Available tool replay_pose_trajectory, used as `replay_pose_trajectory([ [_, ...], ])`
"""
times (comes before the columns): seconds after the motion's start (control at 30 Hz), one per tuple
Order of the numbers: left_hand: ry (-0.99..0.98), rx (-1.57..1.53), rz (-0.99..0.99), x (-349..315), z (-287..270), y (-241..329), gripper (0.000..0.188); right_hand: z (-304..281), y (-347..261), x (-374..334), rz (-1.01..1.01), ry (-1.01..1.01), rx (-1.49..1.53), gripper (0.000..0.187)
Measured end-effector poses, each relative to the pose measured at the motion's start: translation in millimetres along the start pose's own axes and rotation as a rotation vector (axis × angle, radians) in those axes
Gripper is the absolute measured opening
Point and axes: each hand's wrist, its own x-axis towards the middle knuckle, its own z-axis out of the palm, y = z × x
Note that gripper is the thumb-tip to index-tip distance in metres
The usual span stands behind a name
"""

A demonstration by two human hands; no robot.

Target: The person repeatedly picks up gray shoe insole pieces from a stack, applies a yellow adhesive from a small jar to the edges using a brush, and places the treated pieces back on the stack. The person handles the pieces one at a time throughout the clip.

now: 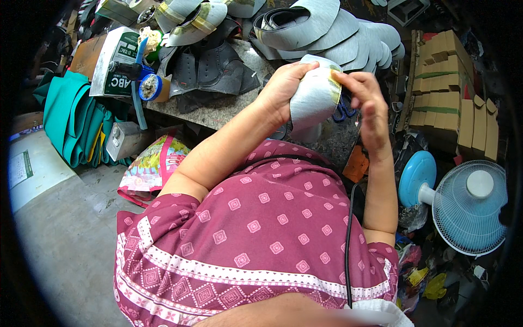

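In front of my chest, above the near edge of the worktable (pixel 253 54), I hold up a curved grey shoe-upper piece (pixel 311 106) with a yellowish band along its edge. My left hand (pixel 283 90) is closed on its left side, thumb over the top. My right hand (pixel 373 106) is raised at its right side, fingers apart, with a fingertip at the yellowish band. Blue scissor handles (pixel 343 113) show just behind the piece. Beyond lie a stack of similar grey pieces (pixel 305 27) and black perforated shoe uppers (pixel 210 68).
A blue-rimmed jar (pixel 155 88) and a white-and-green box (pixel 114 62) stand at the left. Teal cloth (pixel 71 117) hangs beside a metal box (pixel 123 141). At the right are bundled tan pieces (pixel 438 82) and a fan (pixel 469 207). A black cord (pixel 348 245) runs down my front.
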Motion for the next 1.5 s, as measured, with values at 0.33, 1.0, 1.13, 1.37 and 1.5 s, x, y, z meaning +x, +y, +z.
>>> replay_pose_trajectory([
  [0.33, 0.021, 0.062, 0.036, -7, 5, 4, 0.024, -11, -2, 6, -0.097, 0.051, -0.212, 0.079],
  [1.0, -0.055, 0.056, 0.017, -15, 6, 4, 0.028, 9, 14, -5, -0.257, 0.144, -0.532, 0.076],
  [1.13, -0.043, 0.013, 0.024, -12, 2, 1, 0.027, 10, 11, -9, -0.286, 0.092, -0.486, 0.076],
  [1.37, -0.024, 0.003, 0.023, -8, -2, -5, 0.027, 15, 8, -5, -0.118, 0.034, -0.126, 0.081],
  [1.5, 0.028, 0.029, 0.029, -8, -5, -5, 0.029, 10, -3, -14, 0.021, -0.089, 0.084, 0.087],
])
